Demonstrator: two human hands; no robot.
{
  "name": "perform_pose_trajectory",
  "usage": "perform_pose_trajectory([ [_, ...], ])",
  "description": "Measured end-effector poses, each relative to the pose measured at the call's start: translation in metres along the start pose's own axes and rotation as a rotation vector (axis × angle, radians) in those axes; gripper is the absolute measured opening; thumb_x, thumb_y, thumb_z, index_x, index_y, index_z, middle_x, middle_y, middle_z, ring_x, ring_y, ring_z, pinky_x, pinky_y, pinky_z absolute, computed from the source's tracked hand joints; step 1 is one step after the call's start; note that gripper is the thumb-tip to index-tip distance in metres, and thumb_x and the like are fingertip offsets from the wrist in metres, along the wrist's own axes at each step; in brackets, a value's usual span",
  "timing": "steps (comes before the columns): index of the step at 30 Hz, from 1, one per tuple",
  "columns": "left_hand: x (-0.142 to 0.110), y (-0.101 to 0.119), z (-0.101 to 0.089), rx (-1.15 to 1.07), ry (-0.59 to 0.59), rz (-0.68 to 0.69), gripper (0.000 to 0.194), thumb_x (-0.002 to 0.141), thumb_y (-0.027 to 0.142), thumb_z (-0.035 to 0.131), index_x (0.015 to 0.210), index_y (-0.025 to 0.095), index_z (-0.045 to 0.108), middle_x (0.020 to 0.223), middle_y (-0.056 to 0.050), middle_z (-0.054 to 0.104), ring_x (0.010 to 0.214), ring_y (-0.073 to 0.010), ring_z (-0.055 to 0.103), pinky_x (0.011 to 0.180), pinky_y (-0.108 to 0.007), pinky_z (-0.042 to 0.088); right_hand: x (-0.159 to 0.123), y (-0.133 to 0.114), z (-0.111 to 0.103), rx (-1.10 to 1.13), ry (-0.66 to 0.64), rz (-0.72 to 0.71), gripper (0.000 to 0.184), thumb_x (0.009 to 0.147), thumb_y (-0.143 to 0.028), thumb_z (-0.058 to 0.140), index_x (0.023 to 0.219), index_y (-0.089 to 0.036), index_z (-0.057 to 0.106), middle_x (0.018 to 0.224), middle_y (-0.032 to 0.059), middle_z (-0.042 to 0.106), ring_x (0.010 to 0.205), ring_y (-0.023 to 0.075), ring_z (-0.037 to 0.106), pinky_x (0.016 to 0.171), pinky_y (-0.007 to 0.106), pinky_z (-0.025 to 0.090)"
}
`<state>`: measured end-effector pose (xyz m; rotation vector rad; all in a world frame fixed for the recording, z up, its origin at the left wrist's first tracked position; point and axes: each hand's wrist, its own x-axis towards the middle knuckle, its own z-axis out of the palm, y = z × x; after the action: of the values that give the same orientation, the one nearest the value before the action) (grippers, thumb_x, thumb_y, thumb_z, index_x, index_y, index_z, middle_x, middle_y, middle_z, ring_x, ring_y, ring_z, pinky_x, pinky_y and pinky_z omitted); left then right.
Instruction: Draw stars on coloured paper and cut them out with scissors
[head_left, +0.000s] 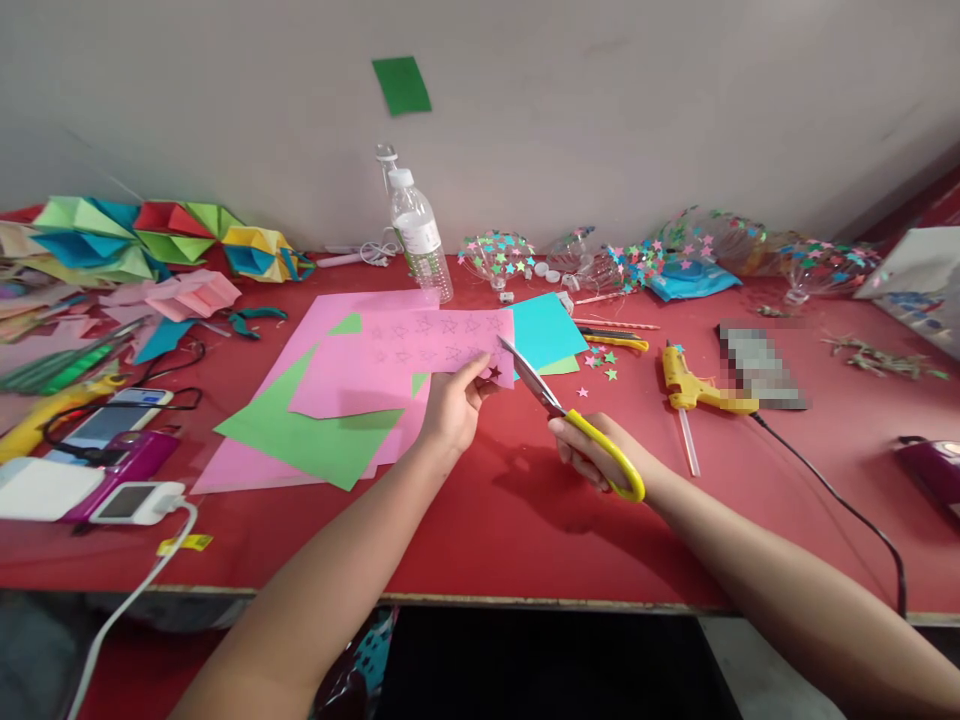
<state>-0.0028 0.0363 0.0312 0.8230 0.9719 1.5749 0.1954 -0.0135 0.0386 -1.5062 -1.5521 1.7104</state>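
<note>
A strip of pink paper (442,335) with rows of drawn stars is pinched at its lower right part by my left hand (454,405). A star-shaped hole shows near its lower right corner. Yellow-handled scissors (540,385) are in my right hand (589,450), their tips at the strip's right end. Whether the tips touch the paper I cannot tell. Under and beside the strip lie larger pink sheets (259,420), a green sheet (330,445) and a blue sheet (555,330). Small cut paper stars (600,365) lie to the right.
A yellow glue gun (694,385) with a cord lies at right, near a blurred dark flat object (761,365). A plastic bottle (420,240) stands by the wall. Star-decorated clear pieces (499,255) line the back. Folded paper shapes (172,235), phones (116,425) and cables crowd the left.
</note>
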Motion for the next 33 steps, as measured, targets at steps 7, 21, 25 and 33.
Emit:
perform_pose_trajectory([
  [7, 0.006, 0.000, -0.005, 0.047, 0.001, 0.077, 0.038, 0.061, 0.038, 0.085, 0.084, 0.016, 0.063, 0.077, -0.001, 0.068, 0.067, -0.0154, 0.067, 0.060, -0.027, 0.055, -0.005, -0.007, -0.006, -0.084, 0.010, -0.055, 0.060, 0.077, -0.079, 0.053, 0.062, -0.020, 0.049, 0.035, -0.0079, 0.038, 0.030, 0.0064, 0.034, 0.036, 0.021, 0.030],
  [21, 0.018, 0.000, -0.015, 0.058, -0.004, 0.109, 0.033, 0.058, 0.034, 0.088, 0.073, 0.017, 0.065, 0.081, -0.005, 0.071, 0.081, -0.0214, 0.069, 0.071, -0.031, 0.057, -0.007, -0.014, -0.012, -0.173, 0.018, -0.054, 0.060, 0.079, -0.076, 0.053, 0.061, -0.019, 0.049, 0.037, -0.0071, 0.039, 0.032, 0.0061, 0.036, 0.039, 0.022, 0.030],
  [25, 0.016, -0.001, -0.011, 0.023, -0.019, 0.062, 0.033, 0.057, 0.034, 0.088, 0.071, 0.015, 0.064, 0.077, -0.005, 0.070, 0.069, -0.0162, 0.066, 0.060, -0.027, 0.055, -0.007, -0.013, -0.010, -0.130, 0.011, -0.029, 0.060, 0.081, -0.076, 0.049, 0.062, -0.020, 0.050, 0.036, -0.0074, 0.038, 0.030, 0.0068, 0.036, 0.036, 0.021, 0.032],
  [33, 0.010, -0.004, -0.007, -0.023, -0.024, 0.015, 0.033, 0.058, 0.032, 0.088, 0.068, 0.015, 0.062, 0.066, -0.001, 0.064, 0.060, -0.0130, 0.061, 0.054, -0.024, 0.051, -0.007, -0.012, -0.005, -0.117, 0.040, -0.002, 0.055, 0.086, -0.070, 0.049, 0.062, -0.020, 0.049, 0.034, -0.0081, 0.037, 0.029, 0.0057, 0.034, 0.033, 0.019, 0.032],
])
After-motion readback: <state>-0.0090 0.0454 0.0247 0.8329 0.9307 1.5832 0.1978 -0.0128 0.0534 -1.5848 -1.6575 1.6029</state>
